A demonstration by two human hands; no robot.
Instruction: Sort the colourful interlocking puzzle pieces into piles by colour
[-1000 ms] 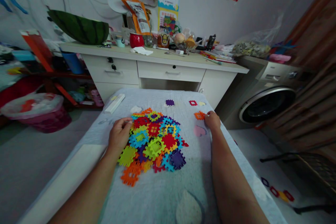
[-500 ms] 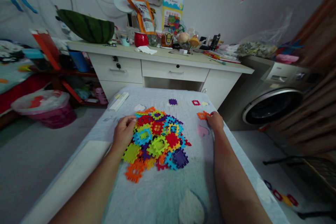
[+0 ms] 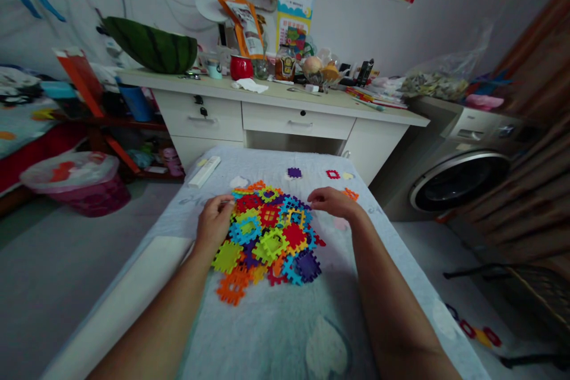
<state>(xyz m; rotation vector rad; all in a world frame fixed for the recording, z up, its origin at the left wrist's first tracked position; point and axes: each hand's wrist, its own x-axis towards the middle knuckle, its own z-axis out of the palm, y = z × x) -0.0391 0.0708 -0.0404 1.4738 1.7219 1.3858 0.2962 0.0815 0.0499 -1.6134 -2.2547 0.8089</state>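
A heap of colourful interlocking plastic tiles (image 3: 271, 243) lies on the cloth-covered table. My left hand (image 3: 216, 219) is at the heap's left edge, fingers curled and thumb and fingertips close together; whatever they may hold is hidden. At the upper right of the heap, my right hand (image 3: 332, 200) stretches its fingers toward the tiles, with nothing visible in them. An orange tile (image 3: 351, 194) lies just beyond my right wrist, partly covered by it. Farther back, a purple tile (image 3: 294, 173) and a red frame-shaped tile (image 3: 332, 174) lie apart from the heap.
A long white box (image 3: 205, 172) rests at the table's far left. Behind stands a white desk (image 3: 303, 110) bearing a watermelon piece (image 3: 151, 44) and jars. A washing machine (image 3: 454, 151) is on the right, a pink bin (image 3: 84, 190) on the left. Several tiles (image 3: 478, 333) lie at lower right.
My right hand has let go of the orange tile at the right and moved left to the heap's edge. My left hand has stayed at the heap's left side.
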